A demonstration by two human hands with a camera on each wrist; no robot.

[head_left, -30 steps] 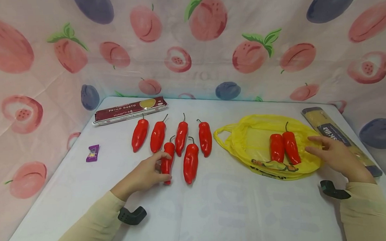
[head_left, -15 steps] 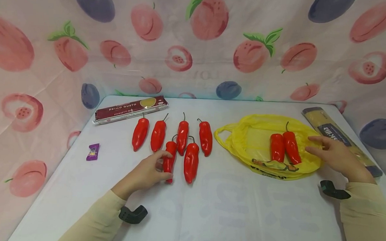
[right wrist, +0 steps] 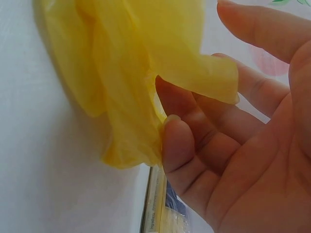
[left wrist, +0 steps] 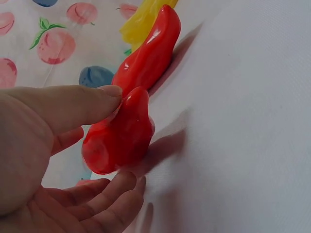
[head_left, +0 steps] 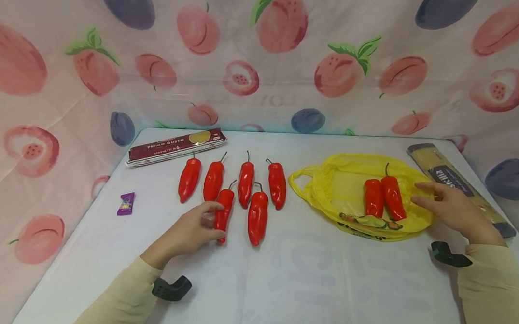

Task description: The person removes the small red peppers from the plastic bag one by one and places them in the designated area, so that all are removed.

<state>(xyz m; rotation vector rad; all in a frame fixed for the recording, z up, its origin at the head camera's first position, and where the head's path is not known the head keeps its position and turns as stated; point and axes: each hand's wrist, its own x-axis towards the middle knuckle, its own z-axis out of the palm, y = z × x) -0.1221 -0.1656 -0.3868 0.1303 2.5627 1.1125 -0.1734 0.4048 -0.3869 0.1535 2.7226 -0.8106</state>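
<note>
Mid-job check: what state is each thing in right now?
Left hand: fingers and thumb around a pepper
Held pepper: gripped; whether lifted, unclear
Five other peppers: lying loose outside the bag
Yellow bag: spread open
Two bagged peppers: lying side by side
Right hand: touching the bag's edge, thumb apart
Dark red spaghetti pack: lying flat
Right-hand pasta pack: lying flat, partly hidden
Purple packet: lying flat

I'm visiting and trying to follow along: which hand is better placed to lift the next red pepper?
Left, probably. The left hand holds a red pepper, near five other red peppers. The right hand is farther off, at the yellow plastic bag.
</note>
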